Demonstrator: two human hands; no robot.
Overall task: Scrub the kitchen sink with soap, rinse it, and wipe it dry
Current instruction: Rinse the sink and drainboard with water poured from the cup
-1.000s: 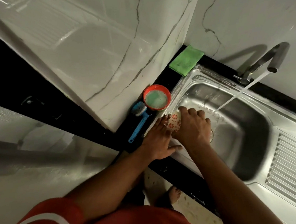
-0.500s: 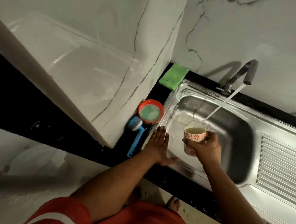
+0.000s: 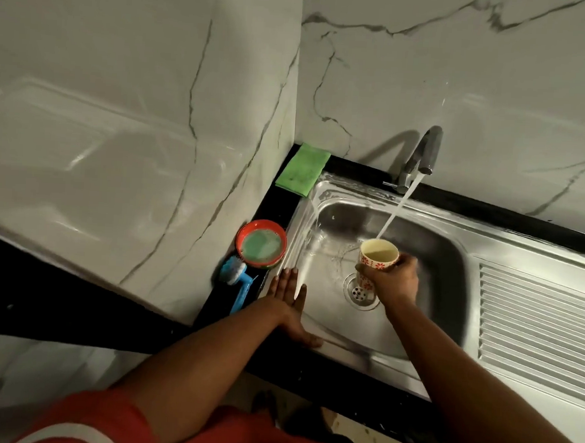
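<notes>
In black bench (image 3: 524,218): steel sink (image 3: 444,285), wet; long axis along wall (image 3: 464,77), drainboard (image 3: 535,321) rightward. Right hand (image 3: 395,279) grips cup (image 3: 378,255); left hand (image 3: 288,299) flat on rim.

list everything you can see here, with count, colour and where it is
sink: 1, steel, set in the counter
draining board: 1, steel, ridged, right of the basin
drain: 1, steel, basin floor
tap: 1, steel, behind the sink, running
water stream: 1, clear, falling from the tap into the cup
cup: 1, cream with red flowers, over the basin
cloth: 1, green, back left corner of the counter
bowl: 1, red with pale green contents, left of the sink
brush: 1, blue, in front of the bowl
countertop: 1, black, around the sink
wall: white marble, behind and left
left hand: flat on the sink's left rim
right hand: grips the cup
</notes>
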